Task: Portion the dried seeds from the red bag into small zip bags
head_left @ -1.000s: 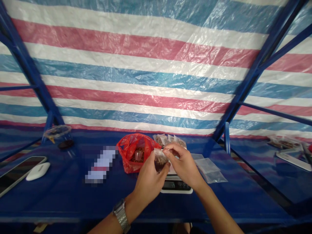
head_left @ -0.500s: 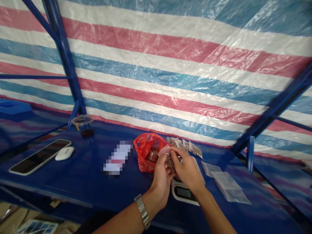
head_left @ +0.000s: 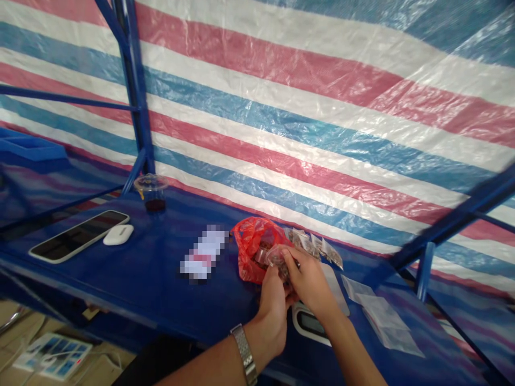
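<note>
Between my two hands is a small clear zip bag (head_left: 282, 269) with brown bits inside. My left hand (head_left: 275, 300), with a metal watch on its wrist, is closed around the bag's lower left side. The fingers of my right hand (head_left: 302, 276) pinch it near the top from the right. Just behind, a red plastic bag (head_left: 248, 244) lies open with brown bits and a small clear cup (head_left: 261, 255) in it. A white digital scale (head_left: 311, 324) sits under my right hand and is partly covered by it.
Several filled zip bags (head_left: 311, 245) lie behind the scale, and flat unfilled zip bags (head_left: 388, 319) to its right. Leftward are a blurred-out flat object (head_left: 204, 253), a white earbud case (head_left: 118, 235), a phone (head_left: 80, 236) and a lidded cup (head_left: 153, 194). Blue posts frame the table.
My view has shifted, so the table's things appear further right. My hands still hold the zip bag, now closer in front of the red bag's opening.
</note>
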### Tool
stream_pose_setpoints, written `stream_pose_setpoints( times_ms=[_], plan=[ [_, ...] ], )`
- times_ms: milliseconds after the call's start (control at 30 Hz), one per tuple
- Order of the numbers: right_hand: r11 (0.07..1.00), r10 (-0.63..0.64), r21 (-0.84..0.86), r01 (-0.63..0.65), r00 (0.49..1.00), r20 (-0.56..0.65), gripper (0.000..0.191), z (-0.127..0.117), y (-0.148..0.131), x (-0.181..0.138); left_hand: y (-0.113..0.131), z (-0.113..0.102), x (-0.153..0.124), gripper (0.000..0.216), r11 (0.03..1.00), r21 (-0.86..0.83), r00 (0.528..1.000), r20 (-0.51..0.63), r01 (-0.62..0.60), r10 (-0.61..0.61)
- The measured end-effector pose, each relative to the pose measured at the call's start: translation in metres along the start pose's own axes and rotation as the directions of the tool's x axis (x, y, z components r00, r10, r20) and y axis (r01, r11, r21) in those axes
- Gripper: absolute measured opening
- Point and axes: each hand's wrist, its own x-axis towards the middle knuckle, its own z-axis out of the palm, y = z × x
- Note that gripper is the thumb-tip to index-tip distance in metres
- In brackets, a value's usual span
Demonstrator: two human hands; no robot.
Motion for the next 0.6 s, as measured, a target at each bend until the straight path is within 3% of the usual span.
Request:
stream_pose_setpoints(
  times_ms=[300, 400, 500, 600],
  plan=[
    [0.996, 0.005, 0.087, -0.005, 1.000, 0.001, 0.038, 0.001, -0.002, -0.003, 0.002, -0.007, 0.007, 0.041, 0.990, 0.140, 1.000, 0.009, -0.027, 0.026],
    [0.989, 0.035, 0.143, -0.030, 0.999, -0.031, 0.037, -0.001, 0.000, -0.005, 0.005, -0.008, 0.008, 0.038, 0.964, 0.242, 0.994, 0.027, -0.105, 0.102],
    [0.967, 0.112, 0.238, -0.093, 0.992, -0.066, 0.039, -0.005, 0.006, -0.008, 0.009, -0.012, 0.010, 0.039, 0.862, 0.456, 0.974, 0.063, -0.223, 0.219],
    [0.941, 0.130, 0.327, -0.090, 0.986, -0.101, 0.041, -0.009, 0.013, -0.010, 0.013, -0.018, 0.009, 0.040, 0.654, 0.652, 0.915, 0.172, -0.383, 0.365]
  ],
)
